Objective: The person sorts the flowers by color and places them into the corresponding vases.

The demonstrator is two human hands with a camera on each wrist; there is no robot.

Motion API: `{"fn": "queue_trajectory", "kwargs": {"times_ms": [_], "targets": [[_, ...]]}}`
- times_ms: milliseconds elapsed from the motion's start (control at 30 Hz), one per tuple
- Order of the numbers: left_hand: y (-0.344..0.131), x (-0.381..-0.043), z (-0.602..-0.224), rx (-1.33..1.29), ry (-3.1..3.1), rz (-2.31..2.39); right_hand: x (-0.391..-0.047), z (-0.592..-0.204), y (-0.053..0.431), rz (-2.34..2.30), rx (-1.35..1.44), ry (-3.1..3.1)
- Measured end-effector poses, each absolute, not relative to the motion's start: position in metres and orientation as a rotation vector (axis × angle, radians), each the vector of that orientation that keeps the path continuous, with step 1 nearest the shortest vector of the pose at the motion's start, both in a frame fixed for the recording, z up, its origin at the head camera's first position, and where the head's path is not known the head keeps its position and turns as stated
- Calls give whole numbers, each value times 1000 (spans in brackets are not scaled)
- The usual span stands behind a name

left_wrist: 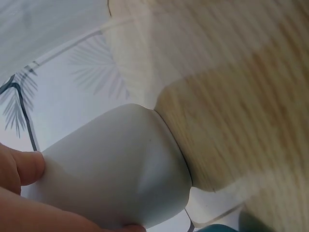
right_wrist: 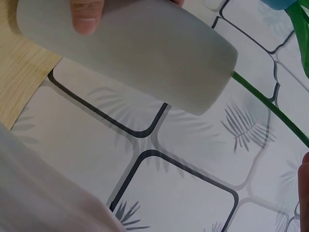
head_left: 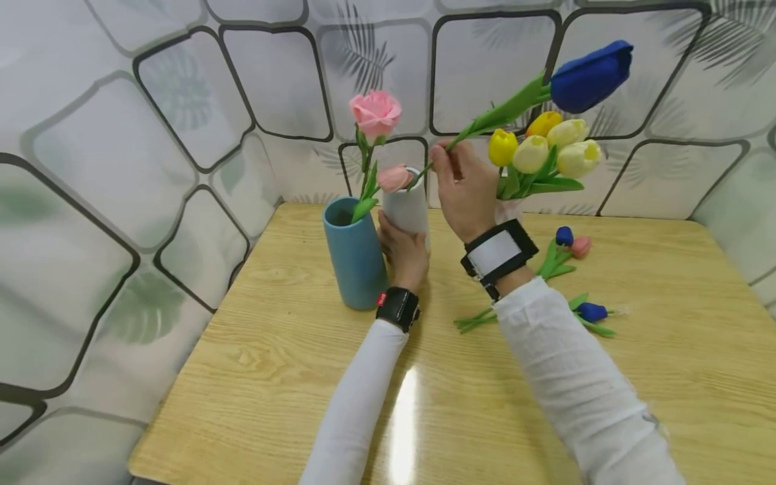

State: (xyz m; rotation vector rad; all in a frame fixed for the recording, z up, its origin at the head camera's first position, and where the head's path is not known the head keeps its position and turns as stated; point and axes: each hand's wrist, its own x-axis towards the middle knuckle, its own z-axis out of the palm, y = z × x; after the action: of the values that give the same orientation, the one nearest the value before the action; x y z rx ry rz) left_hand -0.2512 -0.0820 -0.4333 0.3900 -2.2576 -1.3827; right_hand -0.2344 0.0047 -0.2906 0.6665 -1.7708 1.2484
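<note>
My left hand (head_left: pixel 405 252) grips a white vase (head_left: pixel 405 207) around its side; in the left wrist view the vase (left_wrist: pixel 120 164) tapers to its base on the table. My right hand (head_left: pixel 468 192) pinches the green stem of a blue artificial tulip (head_left: pixel 591 77), its bloom up to the right. In the right wrist view the stem (right_wrist: pixel 270 107) runs into the vase's mouth; its end is hidden. A pink tulip (head_left: pixel 394 178) leans at that mouth. Left of it, a blue vase (head_left: pixel 354 259) holds a pink rose (head_left: pixel 376 114).
Behind my right hand stands a bunch of yellow and cream tulips (head_left: pixel 530 155), its holder mostly hidden. Loose blue tulips (head_left: pixel 592 312) and a pink one (head_left: pixel 580 247) lie on the wooden table (head_left: pixel 261 377), partly under my right forearm. A patterned covering (head_left: pixel 382 54) rises behind.
</note>
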Motion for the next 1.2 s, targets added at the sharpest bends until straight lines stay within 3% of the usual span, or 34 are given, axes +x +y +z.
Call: {"fn": "queue_trajectory", "kwargs": {"times_ms": [467, 900, 1200], "targets": [[-91, -252, -441, 398, -2325, -1312, -259, -318, -6, 884, 671, -2112], [-86, -254, -440, 392, -2383, -1316, -283, -314, -15, 648, 401, -2806], [-89, -252, -439, 330, -2393, -1231, -278, -320, -15, 439, 450, -2873]]}}
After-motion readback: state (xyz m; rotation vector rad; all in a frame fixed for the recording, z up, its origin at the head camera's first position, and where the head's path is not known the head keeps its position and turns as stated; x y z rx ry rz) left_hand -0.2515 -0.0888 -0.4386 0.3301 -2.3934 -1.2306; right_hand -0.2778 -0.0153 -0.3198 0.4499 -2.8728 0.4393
